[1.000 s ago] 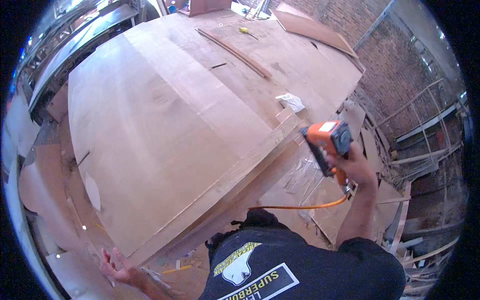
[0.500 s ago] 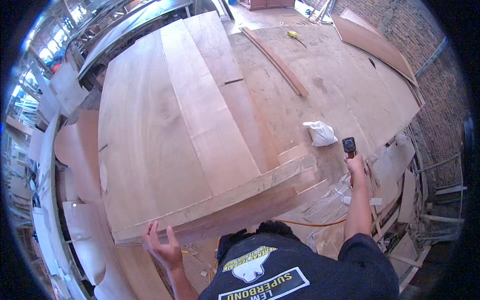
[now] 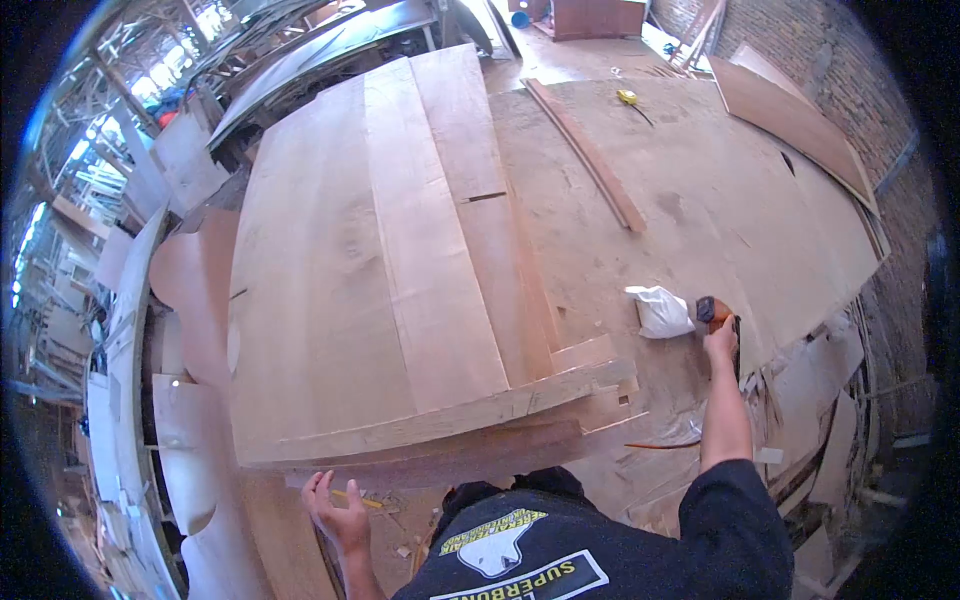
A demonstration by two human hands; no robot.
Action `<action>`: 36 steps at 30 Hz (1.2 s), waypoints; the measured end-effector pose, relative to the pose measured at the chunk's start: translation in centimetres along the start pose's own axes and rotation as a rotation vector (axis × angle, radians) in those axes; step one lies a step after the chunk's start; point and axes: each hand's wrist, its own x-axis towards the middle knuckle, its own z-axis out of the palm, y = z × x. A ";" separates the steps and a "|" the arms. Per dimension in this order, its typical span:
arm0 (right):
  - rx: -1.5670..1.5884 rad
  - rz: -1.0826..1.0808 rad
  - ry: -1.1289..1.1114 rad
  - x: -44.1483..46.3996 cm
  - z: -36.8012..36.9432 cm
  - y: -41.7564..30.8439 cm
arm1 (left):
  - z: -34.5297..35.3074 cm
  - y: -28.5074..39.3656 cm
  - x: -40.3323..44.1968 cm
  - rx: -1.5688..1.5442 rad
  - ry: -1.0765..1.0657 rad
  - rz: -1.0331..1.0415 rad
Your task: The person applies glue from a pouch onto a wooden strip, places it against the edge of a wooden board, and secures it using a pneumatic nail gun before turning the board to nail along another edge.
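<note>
My left hand [image 3: 338, 512] is held palm up with its fingers apart, just below the near edge of the panel stack, and nothing shows in it. A long pale wooden strip [image 3: 450, 412] lies across the near end of broad plywood sheets [image 3: 305, 270]. My right hand [image 3: 720, 338] is wrapped round the handle of a nail gun [image 3: 716, 312] with an orange body and black head. It is beside a white plastic bag [image 3: 662, 312] on the work surface. An orange hose [image 3: 662, 445] runs near my right forearm.
A reddish wooden bar [image 3: 585, 155] and a yellow tape measure [image 3: 627, 97] lie on the large board [image 3: 690, 200]. Brown panels [image 3: 790, 125] lean by the brick wall. Curved sheets [image 3: 195, 260] stand at left; wood scraps [image 3: 790, 400] lie at right.
The view has shifted, so the boards appear lower and farther right. The nail gun has turned, showing its orange body. My left hand now appears farther below the pale strip.
</note>
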 end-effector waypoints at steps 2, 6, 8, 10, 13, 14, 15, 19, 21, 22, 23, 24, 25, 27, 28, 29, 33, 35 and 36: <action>-0.092 -0.053 0.043 -1.4 -1.2 -0.8 | 0.0 0.4 -0.3 -0.016 0.003 -0.026; 0.073 -0.221 0.009 -7.8 -8.3 -4.5 | 0.3 -0.9 -0.4 0.008 0.016 -0.049; 0.193 -0.334 -0.011 -11.4 -11.3 -6.3 | 0.2 -1.4 -0.2 0.042 0.000 -0.035; 0.296 -0.481 0.034 -15.1 -12.8 -8.3 | -0.3 -1.2 0.7 0.063 -0.032 -0.008; 0.436 -0.741 0.131 -22.2 -15.4 -12.3 | 1.0 -4.4 1.8 0.010 -0.017 0.119; 0.493 -0.818 0.120 -25.4 -16.9 -14.1 | 0.8 -4.8 2.3 0.003 -0.025 0.122; 0.511 -0.883 0.117 -28.2 -17.7 -15.6 | 0.7 -4.9 2.8 -0.005 -0.033 0.125; 0.480 -1.084 0.012 -37.2 -18.0 -20.2 | -0.5 -5.9 4.4 0.008 -0.077 0.170; 0.364 -1.072 -0.059 -40.2 -17.3 -21.4 | -0.4 -7.2 4.7 -0.031 -0.092 0.218; 0.305 -1.075 -0.099 -41.5 -17.0 -22.1 | -0.2 -7.9 4.7 -0.047 -0.096 0.232; 0.256 -1.037 -0.125 -42.7 -16.7 -22.6 | 0.0 -8.7 4.7 -0.044 -0.113 0.245; 0.206 -1.002 -0.154 -43.4 -16.5 -22.9 | 0.2 -9.2 4.7 -0.040 -0.130 0.253; 0.151 -0.970 -0.182 -44.1 -16.3 -23.2 | 0.5 -9.7 4.7 -0.035 -0.147 0.256; 0.053 -0.957 -0.194 -45.0 -16.1 -23.7 | 0.9 -10.5 4.6 -0.028 -0.153 0.269; 0.002 -0.950 -0.199 -45.3 -16.0 -23.9 | 1.0 -10.8 4.6 -0.034 -0.150 0.276; 0.007 -0.953 -0.181 -45.5 -15.5 -23.9 | 0.9 -11.1 4.7 -0.041 -0.149 0.284; 0.033 -0.960 -0.148 -44.8 -14.4 -23.6 | 0.4 -11.4 5.5 -0.047 -0.132 0.302; 0.056 -0.957 -0.177 -44.4 -14.7 -23.6 | 0.9 -12.1 6.2 -0.066 -0.118 0.324; 0.076 -0.951 -0.203 -44.1 -14.9 -23.7 | 1.0 -12.4 6.6 -0.064 -0.121 0.335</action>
